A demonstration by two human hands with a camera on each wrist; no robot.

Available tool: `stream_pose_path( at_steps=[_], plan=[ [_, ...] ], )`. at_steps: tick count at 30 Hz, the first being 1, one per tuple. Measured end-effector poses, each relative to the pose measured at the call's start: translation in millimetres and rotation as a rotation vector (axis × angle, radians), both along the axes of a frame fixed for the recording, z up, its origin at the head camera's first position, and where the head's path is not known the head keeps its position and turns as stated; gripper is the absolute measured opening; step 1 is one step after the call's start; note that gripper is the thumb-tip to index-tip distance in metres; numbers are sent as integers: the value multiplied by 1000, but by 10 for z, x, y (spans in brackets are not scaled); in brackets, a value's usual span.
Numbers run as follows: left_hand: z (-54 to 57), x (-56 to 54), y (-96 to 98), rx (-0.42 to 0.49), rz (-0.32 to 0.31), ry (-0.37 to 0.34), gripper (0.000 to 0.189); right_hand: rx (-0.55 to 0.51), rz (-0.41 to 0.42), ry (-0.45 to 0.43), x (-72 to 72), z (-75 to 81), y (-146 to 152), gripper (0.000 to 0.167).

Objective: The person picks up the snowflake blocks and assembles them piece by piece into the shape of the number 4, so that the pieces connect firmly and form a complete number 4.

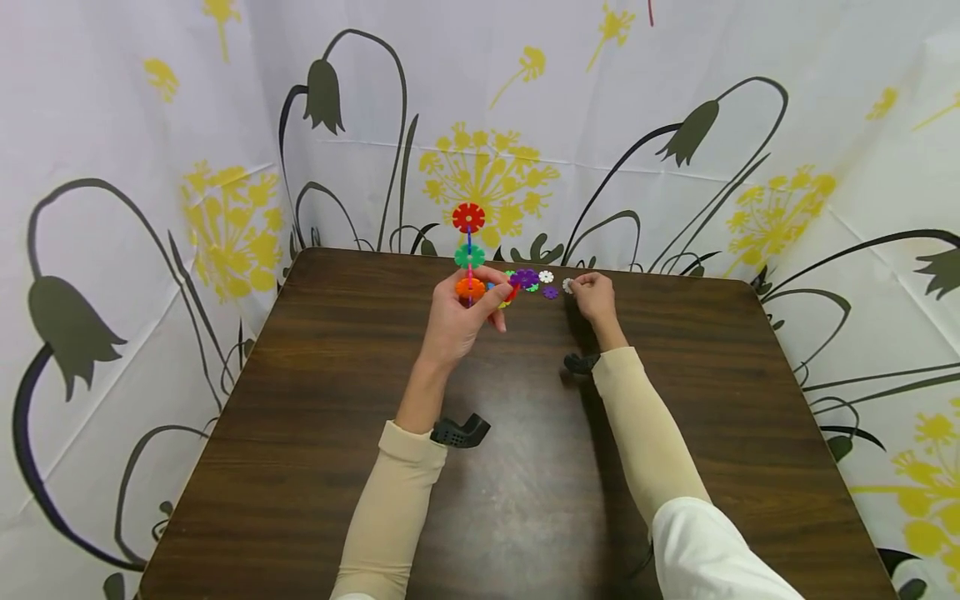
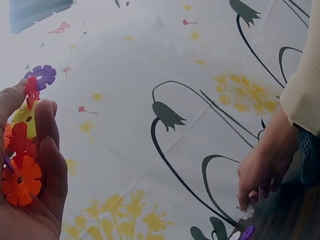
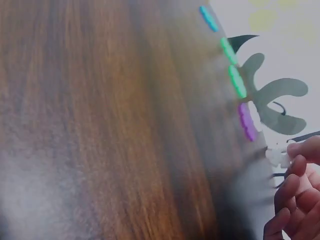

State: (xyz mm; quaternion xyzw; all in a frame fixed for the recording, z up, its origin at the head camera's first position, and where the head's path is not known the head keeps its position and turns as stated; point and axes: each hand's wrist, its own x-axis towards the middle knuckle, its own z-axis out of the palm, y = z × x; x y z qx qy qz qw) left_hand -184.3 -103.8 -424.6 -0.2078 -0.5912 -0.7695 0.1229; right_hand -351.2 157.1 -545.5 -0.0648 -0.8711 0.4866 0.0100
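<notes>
My left hand grips a chain of notched plastic interlocking discs above the table's far part. An orange disc lies at the palm, with a green disc and a red disc stacked upward from it. Toward the right the chain ends in a purple disc; a yellow disc shows between the fingers in the left wrist view. Fingers hide part of the chain. My right hand pinches a white disc at the table's far edge.
Loose discs lie along the far edge of the brown table: a white disc, a small purple disc, green discs and a blue disc. A flower-printed curtain hangs behind the table.
</notes>
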Motion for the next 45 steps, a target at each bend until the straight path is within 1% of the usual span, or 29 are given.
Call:
stream_pose_path(
  at_steps=[3, 7, 11, 13, 17, 20, 28, 33, 39, 45],
  plan=[
    [6, 0, -2, 5, 0, 13, 21, -98, 17, 25, 54, 59, 5, 20],
    [12, -1, -16, -8, 16, 19, 14, -181, 62, 82, 113, 175, -13, 19],
    [21, -4, -25, -28, 32, 21, 8, -265, 97, 142, 214, 357, -56, 19],
    [33, -2, -25, -34, 39, 28, 8, -301, 103, 156, 282, 465, -77, 20],
    [51, 6, -25, -49, 50, 32, 9, -309, 123, 186, 408, 661, -108, 21],
    [51, 9, -25, -59, 59, 22, 7, -329, 136, 219, 473, 764, -120, 20],
    [36, 12, -30, -46, 48, -4, 4, -428, 172, 318, 581, 909, -149, 22],
    [25, -5, -34, -63, 41, -14, 5, -481, 218, 347, 688, 1028, -185, 19],
    [19, -33, -40, -97, 53, -25, 6, -507, 274, 366, 881, 1234, -240, 22],
    [13, -44, -27, -122, 55, -35, 7, -490, 310, 402, 1092, 1421, -329, 26]
  ],
)
